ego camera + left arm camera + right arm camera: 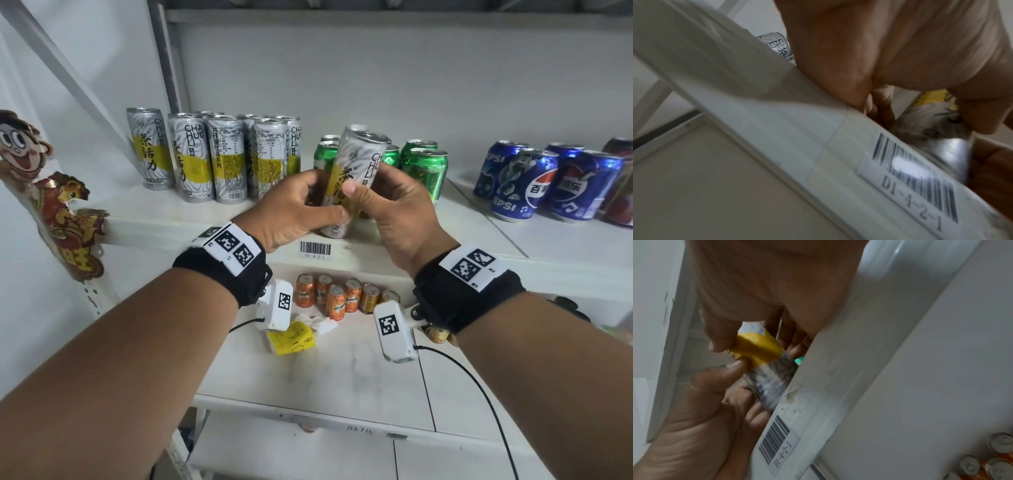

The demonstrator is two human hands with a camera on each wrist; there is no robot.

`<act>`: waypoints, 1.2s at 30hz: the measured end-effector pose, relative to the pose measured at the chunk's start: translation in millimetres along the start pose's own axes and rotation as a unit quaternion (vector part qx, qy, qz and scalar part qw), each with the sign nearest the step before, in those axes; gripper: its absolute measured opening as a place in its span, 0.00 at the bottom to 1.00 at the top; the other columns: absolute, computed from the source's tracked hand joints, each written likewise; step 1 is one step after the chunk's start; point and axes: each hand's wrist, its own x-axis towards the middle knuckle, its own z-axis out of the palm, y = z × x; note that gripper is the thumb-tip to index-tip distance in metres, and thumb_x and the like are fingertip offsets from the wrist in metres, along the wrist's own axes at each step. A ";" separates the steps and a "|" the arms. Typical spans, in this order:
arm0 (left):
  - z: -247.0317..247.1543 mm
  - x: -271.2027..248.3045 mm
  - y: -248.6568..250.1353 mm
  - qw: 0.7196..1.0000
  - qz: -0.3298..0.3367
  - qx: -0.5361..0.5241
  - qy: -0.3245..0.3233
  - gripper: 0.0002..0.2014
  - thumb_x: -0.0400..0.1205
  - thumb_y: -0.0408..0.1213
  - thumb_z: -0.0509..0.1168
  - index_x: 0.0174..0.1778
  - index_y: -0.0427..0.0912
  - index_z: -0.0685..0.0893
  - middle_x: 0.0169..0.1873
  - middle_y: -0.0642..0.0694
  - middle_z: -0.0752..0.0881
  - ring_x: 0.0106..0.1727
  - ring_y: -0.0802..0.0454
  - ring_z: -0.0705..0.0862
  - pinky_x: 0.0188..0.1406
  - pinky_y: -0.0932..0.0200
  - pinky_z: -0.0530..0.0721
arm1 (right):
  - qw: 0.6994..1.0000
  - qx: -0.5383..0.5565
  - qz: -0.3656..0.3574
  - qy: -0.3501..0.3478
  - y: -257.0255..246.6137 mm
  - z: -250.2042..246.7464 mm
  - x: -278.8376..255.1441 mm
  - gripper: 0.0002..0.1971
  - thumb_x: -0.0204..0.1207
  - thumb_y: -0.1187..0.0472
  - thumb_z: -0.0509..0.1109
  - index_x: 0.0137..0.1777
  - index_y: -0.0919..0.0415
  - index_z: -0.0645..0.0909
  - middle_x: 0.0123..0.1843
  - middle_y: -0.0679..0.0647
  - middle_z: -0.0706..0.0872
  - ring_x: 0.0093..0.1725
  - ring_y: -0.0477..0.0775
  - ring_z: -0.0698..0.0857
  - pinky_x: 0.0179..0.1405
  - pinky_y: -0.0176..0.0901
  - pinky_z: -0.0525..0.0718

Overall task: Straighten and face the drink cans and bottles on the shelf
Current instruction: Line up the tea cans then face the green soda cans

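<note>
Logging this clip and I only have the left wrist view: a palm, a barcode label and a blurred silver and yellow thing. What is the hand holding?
Observer: A tall silver and yellow can, tilted, gripped by the left hand over the front edge of the shelf.
Operator: Is the other hand idle?
Observer: No, the right hand grips the same can, thumb on the yellow band.
Operator: Do the matching cans already face forward?
Observer: Not all. In the silver group left of the hands, some show the back label with its small print.
Operator: What is behind the held can?
Observer: Green cans, with blue cans farther right.
</note>
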 end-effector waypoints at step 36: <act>-218.1 -111.6 80.5 0.964 0.041 0.204 0.167 0.36 0.68 0.32 0.87 0.72 0.45 0.82 0.58 0.47 0.93 0.58 0.52 0.93 0.59 0.49 0.95 | 0.965 -0.245 -0.060 -0.078 -33.1 264.1 60.0 0.21 0.69 0.52 0.87 0.57 0.56 0.84 0.46 0.52 0.93 0.43 0.53 0.93 0.41 0.51 0.93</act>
